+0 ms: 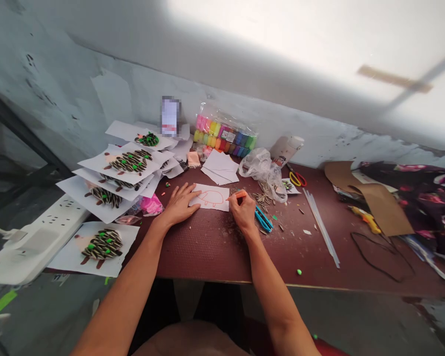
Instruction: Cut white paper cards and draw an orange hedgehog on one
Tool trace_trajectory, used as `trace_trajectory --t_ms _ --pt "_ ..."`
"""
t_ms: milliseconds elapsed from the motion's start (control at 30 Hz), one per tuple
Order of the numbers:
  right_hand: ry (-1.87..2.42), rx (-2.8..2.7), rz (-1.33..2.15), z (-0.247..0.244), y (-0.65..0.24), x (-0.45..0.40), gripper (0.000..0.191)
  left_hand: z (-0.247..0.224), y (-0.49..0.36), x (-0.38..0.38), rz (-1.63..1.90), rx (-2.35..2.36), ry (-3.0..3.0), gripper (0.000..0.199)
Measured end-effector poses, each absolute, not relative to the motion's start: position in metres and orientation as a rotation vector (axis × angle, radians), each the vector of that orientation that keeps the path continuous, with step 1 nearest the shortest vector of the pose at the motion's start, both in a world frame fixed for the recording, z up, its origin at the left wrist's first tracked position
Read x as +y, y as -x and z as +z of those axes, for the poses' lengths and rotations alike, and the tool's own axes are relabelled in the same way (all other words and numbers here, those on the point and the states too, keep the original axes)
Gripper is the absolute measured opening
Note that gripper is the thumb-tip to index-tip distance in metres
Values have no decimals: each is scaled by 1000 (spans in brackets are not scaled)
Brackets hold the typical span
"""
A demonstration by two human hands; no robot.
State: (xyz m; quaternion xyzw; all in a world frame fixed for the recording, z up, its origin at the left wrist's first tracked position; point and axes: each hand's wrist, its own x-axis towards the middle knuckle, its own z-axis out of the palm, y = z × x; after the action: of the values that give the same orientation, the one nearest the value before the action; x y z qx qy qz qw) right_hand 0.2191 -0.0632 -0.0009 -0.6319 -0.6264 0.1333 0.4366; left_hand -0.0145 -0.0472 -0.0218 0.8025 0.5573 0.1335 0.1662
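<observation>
Fingers on the right hand [238,201] pinch an orange pencil [233,196]; left fingers [189,197] lie spread on the paper [215,203], with blue scissors [263,219] just beside the right ones.

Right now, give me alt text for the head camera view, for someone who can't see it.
A person's left hand pins a white paper sheet to a dark red tabletop while the right hand holds an orange pencil at its orange animal outline. Blue-handled scissors and striped sunflower seeds lie nearby; paper crafts covered in seeds sit at left.
</observation>
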Motion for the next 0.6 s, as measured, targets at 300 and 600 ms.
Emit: trace_trajectory --t_ms 300,600 --pt "1578 -1636 311 -1 -218 -64 20 -18 13 -49 344 1604 -2283 52" --pt "1541 -1657 348 -4 -217 -63 22 -15 12 -50 334 1604 -2278 52"
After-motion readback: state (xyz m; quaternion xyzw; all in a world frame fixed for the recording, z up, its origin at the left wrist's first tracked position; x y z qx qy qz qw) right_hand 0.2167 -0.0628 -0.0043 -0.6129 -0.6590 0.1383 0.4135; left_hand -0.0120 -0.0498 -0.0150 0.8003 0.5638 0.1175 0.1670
